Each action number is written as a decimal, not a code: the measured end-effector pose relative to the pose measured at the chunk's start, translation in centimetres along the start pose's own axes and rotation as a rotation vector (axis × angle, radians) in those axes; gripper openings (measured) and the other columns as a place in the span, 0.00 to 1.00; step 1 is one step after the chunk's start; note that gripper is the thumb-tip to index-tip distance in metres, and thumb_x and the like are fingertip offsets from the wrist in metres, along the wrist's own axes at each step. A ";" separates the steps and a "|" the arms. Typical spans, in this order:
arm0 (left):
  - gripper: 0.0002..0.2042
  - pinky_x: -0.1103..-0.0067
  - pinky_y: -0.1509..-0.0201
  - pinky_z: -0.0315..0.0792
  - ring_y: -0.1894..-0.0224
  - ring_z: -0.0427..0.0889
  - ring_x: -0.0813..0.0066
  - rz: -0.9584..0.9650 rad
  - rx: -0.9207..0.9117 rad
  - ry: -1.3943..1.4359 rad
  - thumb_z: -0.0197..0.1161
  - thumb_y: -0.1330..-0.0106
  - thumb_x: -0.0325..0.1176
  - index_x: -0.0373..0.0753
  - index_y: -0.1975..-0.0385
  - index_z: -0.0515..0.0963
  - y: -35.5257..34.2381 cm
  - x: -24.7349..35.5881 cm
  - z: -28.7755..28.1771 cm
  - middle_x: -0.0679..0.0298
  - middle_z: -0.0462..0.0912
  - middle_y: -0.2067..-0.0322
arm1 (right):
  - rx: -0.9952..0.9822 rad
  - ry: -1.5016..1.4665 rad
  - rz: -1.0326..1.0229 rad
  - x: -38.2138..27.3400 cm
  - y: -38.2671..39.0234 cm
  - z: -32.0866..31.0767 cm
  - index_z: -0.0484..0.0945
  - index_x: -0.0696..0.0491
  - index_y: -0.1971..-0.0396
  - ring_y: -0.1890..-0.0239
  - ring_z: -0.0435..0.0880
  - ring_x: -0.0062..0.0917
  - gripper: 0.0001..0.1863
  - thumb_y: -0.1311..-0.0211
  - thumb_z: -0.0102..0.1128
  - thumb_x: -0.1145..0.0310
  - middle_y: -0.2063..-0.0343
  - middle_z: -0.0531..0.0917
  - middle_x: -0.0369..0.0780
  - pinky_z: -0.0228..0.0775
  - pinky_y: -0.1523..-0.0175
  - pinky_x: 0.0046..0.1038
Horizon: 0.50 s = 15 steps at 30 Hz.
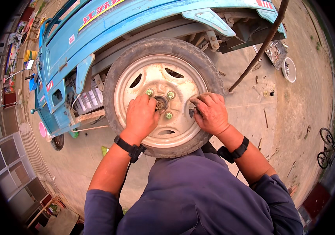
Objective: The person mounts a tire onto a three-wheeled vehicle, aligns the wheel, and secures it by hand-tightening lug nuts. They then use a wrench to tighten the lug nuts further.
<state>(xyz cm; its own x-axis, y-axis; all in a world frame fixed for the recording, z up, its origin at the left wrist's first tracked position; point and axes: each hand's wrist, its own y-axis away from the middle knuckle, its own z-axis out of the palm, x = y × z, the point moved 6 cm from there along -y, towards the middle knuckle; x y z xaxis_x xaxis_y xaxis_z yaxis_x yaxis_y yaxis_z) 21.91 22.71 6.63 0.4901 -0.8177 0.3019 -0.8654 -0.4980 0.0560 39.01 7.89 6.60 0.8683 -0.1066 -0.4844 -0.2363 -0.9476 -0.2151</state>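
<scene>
Your left hand (141, 115) curls at the hub (160, 104) and your right hand (211, 112) at a slot (191, 112), grips partly hidden, so steady the upright wheel (157, 80) beside the blue truck (136, 25) with even pressure.

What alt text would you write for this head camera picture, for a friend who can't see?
A person's left hand reaches in beside the hub of a pale, rust-stained wheel, and the right hand touches it by a side slot. Three greenish nuts show around the hub, beneath a blue vehicle's side.
</scene>
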 end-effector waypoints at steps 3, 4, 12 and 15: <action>0.16 0.60 0.53 0.71 0.57 0.78 0.49 -0.039 0.002 0.010 0.75 0.45 0.39 0.36 0.66 0.78 -0.3 0.5 -0.2 0.54 0.77 0.63 | 0.002 0.010 -0.003 0.1 0.0 0.0 0.82 0.47 0.49 0.47 0.79 0.35 0.26 0.53 0.70 0.70 0.55 0.82 0.37 0.67 0.41 0.40; 0.15 0.59 0.53 0.71 0.57 0.78 0.49 -0.058 -0.005 0.012 0.75 0.45 0.39 0.37 0.66 0.78 -0.3 0.4 -0.3 0.54 0.77 0.64 | 0.002 0.011 -0.002 0.1 0.0 0.0 0.82 0.47 0.49 0.47 0.79 0.35 0.25 0.53 0.70 0.70 0.55 0.82 0.37 0.67 0.42 0.40; 0.14 0.62 0.53 0.70 0.58 0.77 0.52 0.047 -0.008 0.012 0.74 0.44 0.37 0.37 0.66 0.78 -0.7 0.6 -0.5 0.56 0.77 0.64 | 0.009 0.042 0.008 -0.2 -0.2 -0.3 0.84 0.46 0.52 0.47 0.80 0.30 0.22 0.51 0.68 0.67 0.57 0.83 0.34 0.67 0.41 0.37; 0.13 0.63 0.53 0.69 0.57 0.77 0.53 0.083 -0.035 0.001 0.74 0.45 0.35 0.37 0.65 0.78 -0.8 0.5 -0.3 0.56 0.77 0.64 | 0.007 0.042 0.005 -0.2 -0.2 -0.2 0.84 0.46 0.52 0.47 0.80 0.30 0.22 0.51 0.68 0.67 0.57 0.83 0.34 0.67 0.41 0.37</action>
<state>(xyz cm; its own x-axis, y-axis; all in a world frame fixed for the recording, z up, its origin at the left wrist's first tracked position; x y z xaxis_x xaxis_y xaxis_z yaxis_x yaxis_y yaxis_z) 22.81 22.81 7.04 0.4159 -0.8556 0.3082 -0.9063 -0.4178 0.0634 38.98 8.05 6.86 0.8848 -0.1242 -0.4491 -0.2436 -0.9449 -0.2186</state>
